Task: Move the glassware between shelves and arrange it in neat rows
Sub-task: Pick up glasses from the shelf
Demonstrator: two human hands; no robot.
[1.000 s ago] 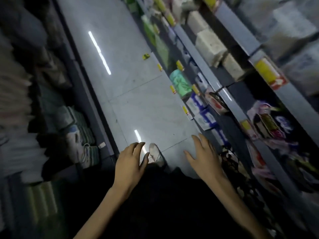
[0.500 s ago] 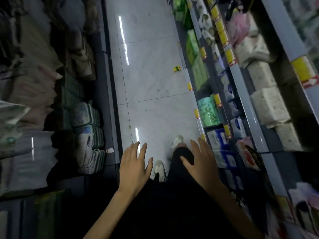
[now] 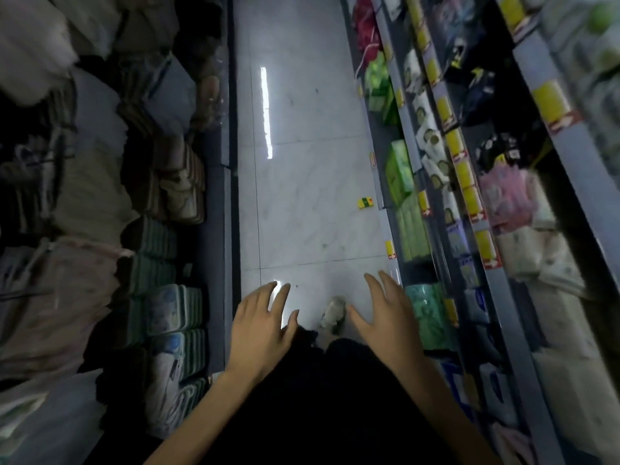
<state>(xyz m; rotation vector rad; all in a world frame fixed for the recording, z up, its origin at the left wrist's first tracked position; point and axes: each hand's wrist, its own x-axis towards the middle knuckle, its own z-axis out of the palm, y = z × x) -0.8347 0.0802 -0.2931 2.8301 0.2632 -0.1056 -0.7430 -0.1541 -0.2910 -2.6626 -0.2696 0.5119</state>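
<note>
While yellow shelf tags (image 3: 464,176) are illegible, left hand (image 3: 260,330) and right hand (image 3: 385,325) spread empty.

One view only: head-worn, wide-angle. Faces forward and steeply down along a shop aisle. Pale tiled floor (image 3: 312,182) runs up the middle of the frame, cut off by the top edge. Shelving on the left (image 3: 218,229) and shelving on the right (image 3: 577,169) flank it, both splaying outward toward the frame edges (wide-lens bend). Nearest the lens: two bare forearms entering from the bottom edge, left hand (image 3: 260,325) and right hand (image 3: 385,317) at lower centre, fingers spread. Between them, farther down, one shoe (image 3: 332,313) on the floor. Frame edges smeared; centre sharper.
</note>
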